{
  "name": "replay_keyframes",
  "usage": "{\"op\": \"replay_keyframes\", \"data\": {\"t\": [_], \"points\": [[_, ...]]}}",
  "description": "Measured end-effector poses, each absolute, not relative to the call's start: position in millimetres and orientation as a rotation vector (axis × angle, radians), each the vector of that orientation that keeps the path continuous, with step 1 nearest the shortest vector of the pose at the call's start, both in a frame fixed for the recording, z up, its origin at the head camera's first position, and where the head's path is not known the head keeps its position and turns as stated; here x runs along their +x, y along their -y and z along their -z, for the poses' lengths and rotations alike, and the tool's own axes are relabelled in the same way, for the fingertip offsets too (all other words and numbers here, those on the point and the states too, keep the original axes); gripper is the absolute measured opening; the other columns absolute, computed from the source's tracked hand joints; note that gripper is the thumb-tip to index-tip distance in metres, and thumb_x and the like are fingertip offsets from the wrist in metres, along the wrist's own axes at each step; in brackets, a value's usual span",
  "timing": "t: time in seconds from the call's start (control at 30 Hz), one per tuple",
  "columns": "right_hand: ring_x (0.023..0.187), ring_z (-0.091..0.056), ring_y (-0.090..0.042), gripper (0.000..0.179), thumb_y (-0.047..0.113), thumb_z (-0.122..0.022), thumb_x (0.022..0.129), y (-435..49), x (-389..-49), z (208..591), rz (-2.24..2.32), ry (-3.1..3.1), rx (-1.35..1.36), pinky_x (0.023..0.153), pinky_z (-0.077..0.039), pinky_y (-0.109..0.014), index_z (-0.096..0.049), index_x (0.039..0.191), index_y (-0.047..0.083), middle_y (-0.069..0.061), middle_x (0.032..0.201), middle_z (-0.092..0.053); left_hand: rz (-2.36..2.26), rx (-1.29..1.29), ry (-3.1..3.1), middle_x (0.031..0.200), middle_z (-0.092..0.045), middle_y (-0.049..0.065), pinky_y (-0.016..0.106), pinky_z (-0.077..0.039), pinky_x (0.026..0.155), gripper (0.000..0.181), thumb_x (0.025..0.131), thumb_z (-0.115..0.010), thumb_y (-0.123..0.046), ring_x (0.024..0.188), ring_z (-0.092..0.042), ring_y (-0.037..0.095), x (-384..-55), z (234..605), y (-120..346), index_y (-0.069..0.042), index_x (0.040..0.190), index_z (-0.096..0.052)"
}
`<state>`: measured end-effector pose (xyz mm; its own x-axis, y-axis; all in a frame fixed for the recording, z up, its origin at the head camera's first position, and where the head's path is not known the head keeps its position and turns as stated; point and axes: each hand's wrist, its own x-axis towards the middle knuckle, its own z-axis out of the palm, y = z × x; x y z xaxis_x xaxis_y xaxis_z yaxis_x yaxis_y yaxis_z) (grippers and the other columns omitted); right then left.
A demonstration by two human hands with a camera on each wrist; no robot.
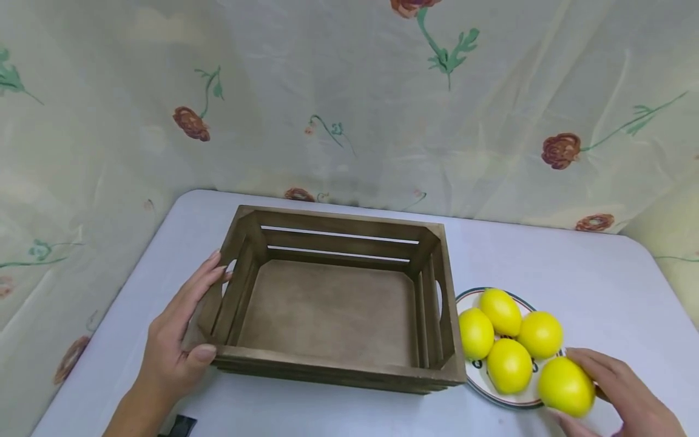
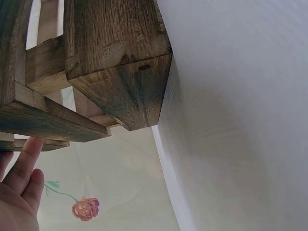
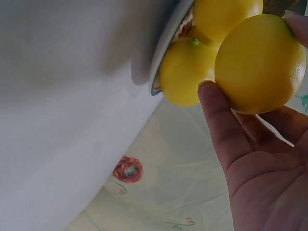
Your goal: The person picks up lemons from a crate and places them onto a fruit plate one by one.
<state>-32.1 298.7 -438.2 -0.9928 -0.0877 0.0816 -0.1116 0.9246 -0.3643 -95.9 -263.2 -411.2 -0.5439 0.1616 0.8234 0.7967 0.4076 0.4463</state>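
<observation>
A brown wooden crate (image 1: 327, 315) with slatted sides sits on the table, bare inside. My left hand (image 1: 177, 340) rests against its left end, the fingers fairly straight along the rim by the handle hole and the thumb at the front corner. In the left wrist view, the fingertips (image 2: 33, 144) reach a slat of the crate (image 2: 120, 43). My right hand (image 1: 628, 388) holds a yellow lemon (image 1: 566, 386) between thumb and fingers, over the near right rim of a plate (image 1: 480, 388). Several more lemons (image 1: 509, 366) lie on that plate.
The white table (image 1: 573, 267) carries the crate and the plate, which stands close to the crate's right end. A floral cloth (image 1: 349, 91) hangs behind and beside the table. At the front left lies a small black object (image 1: 181, 426).
</observation>
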Motion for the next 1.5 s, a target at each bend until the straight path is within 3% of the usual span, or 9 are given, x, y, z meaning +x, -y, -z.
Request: {"op": "replay_keyframes", "data": {"t": [0.07,0.3,0.43,0.53,1.1,1.5], "points": [[0.106,-0.057,-0.036,0.088,0.028,-0.102,0.066,-299,-34,443,-0.603,2.999,0.171,0.074,-0.035,0.007,-0.058,0.136,-0.004,-0.020,0.135,-0.051,1.143,-0.809,1.969,0.146,-0.051,0.036,0.030,-0.035,0.120,0.085,0.105,-0.050,-0.059,0.134,-0.059,0.020,-96,412,264,0.021,0.137,-0.052],[0.106,-0.053,-0.037,0.084,0.030,-0.100,0.069,-303,-36,453,-0.612,3.049,0.094,0.070,-0.042,0.000,-0.060,0.136,-0.001,-0.020,0.134,-0.044,1.158,-0.801,1.992,0.149,-0.049,0.035,0.029,-0.035,0.120,0.085,0.105,-0.051,-0.059,0.133,-0.059,0.020,-96,415,265,0.019,0.139,-0.051],[0.107,-0.053,-0.038,0.084,0.029,-0.098,0.072,-303,-39,454,-0.612,3.084,0.081,0.076,-0.060,-0.025,-0.058,0.138,-0.003,-0.022,0.136,-0.041,1.158,-0.794,2.002,0.150,-0.049,0.034,0.029,-0.035,0.120,0.084,0.105,-0.051,-0.059,0.133,-0.059,0.019,-96,416,266,0.019,0.139,-0.051],[0.106,-0.054,-0.039,0.086,0.030,-0.098,0.073,-304,-39,457,-0.607,3.101,0.073,0.077,-0.060,-0.049,-0.056,0.140,-0.005,-0.023,0.136,-0.041,1.154,-0.792,2.005,0.149,-0.050,0.034,0.029,-0.035,0.120,0.085,0.105,-0.050,-0.059,0.133,-0.058,0.019,-97,417,266,0.018,0.139,-0.052],[0.105,-0.054,-0.038,0.092,0.035,-0.097,0.073,-302,-42,466,-0.624,3.113,0.047,0.079,-0.058,-0.053,-0.053,0.140,-0.010,-0.024,0.135,-0.041,1.114,-0.779,1.997,0.147,-0.052,0.034,0.030,-0.034,0.121,0.086,0.105,-0.049,-0.062,0.143,-0.050,0.029,-95,415,266,0.018,0.138,-0.054],[0.108,-0.054,-0.044,0.095,0.037,-0.096,0.075,-294,-43,464,-0.673,3.087,0.043,0.079,-0.058,-0.053,-0.048,0.143,-0.008,-0.027,0.136,-0.044,1.121,-0.795,1.978,0.146,-0.052,0.035,0.030,-0.035,0.120,0.085,0.105,-0.049,-0.060,0.140,-0.053,0.025,-96,414,266,0.020,0.137,-0.053]]}}
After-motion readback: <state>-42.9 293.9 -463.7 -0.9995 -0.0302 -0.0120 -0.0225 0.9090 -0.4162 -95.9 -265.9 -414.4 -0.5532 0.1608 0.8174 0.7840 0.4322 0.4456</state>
